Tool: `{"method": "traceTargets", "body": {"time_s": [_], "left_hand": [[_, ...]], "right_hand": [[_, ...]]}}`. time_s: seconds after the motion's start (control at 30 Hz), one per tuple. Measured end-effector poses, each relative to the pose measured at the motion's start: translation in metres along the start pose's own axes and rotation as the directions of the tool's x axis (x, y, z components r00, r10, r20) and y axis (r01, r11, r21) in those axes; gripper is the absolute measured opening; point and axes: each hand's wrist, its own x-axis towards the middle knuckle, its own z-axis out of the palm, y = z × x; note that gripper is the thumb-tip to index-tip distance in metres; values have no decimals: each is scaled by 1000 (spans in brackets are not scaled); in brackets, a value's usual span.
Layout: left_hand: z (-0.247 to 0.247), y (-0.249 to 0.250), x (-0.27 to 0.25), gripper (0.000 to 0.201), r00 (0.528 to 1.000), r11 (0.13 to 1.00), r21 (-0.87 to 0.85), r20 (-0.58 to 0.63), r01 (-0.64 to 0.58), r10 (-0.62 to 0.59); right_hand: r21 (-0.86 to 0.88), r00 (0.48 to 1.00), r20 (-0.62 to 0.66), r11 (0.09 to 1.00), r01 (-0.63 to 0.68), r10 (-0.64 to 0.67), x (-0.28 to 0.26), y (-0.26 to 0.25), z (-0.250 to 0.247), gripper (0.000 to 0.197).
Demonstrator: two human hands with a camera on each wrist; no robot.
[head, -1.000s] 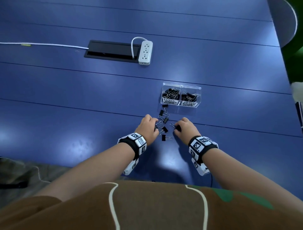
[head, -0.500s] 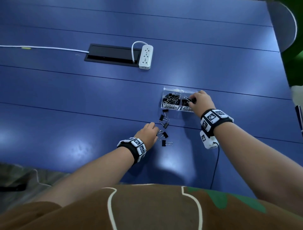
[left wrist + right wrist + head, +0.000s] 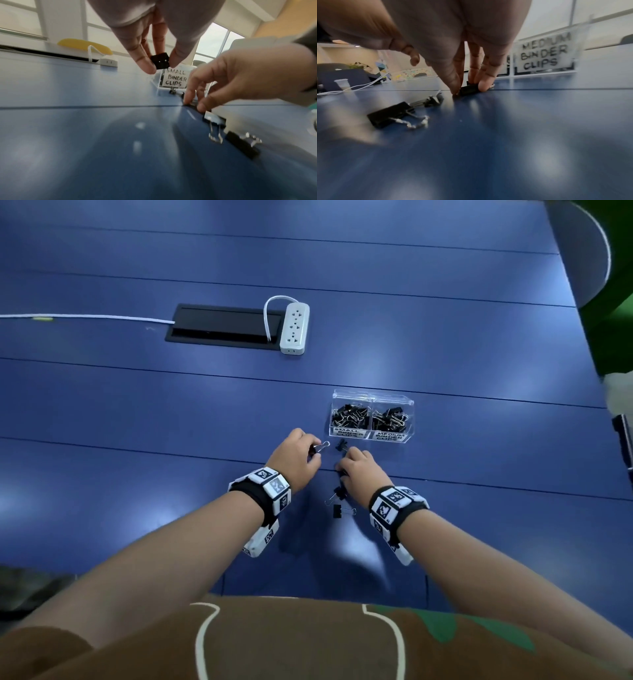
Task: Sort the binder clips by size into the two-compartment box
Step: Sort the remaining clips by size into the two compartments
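A clear two-compartment box stands on the blue table, its left half labelled small binder clips, its right half medium binder clips; both hold black clips. My left hand pinches a small black binder clip above the table, left of the box. My right hand is down on the table, its fingertips pinching a black clip that lies there. Two loose clips lie between my wrists, and another clip sits just in front of the box.
A white power strip lies beside a black cable hatch farther back, with a white cable running off left. The table's right edge borders a grey chair back.
My right hand has come back from the box's right compartment to the loose clips on the table. My left hand has lifted a clip and moved up toward the box.
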Motion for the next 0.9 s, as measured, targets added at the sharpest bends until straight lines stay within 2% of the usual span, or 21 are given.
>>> {"method": "traceTargets", "body": {"time_s": [0.17, 0.37, 0.53, 0.63, 0.7, 0.77, 0.9], "left_hand": [[0, 45, 35, 23, 989, 991, -32, 61, -129, 131], [17, 96, 76, 13, 969, 974, 48, 127, -220, 212], [33, 106, 95, 15, 945, 943, 158, 197, -294, 262], [41, 101, 94, 22, 921, 884, 297, 264, -362, 288], [41, 95, 89, 26, 916, 853, 343, 227, -392, 330], [36, 89, 81, 26, 928, 875, 310, 153, -372, 340], [24, 67, 57, 14, 926, 892, 253, 38, -373, 377]], "right_hand": [[112, 990, -132, 993, -34, 49, -21, 35, -1, 21], [285, 974, -192, 956, -61, 120, -46, 56, -13, 14], [423, 880, -393, 902, -85, 267, -44, 70, -57, 12], [435, 854, -437, 897, -74, 283, -29, 77, -83, 11], [428, 850, -448, 901, -69, 278, -16, 78, -96, 10], [412, 856, -446, 909, -63, 262, -5, 75, -103, 12], [337, 880, -438, 941, -30, 184, 3, 62, -97, 13]]}}
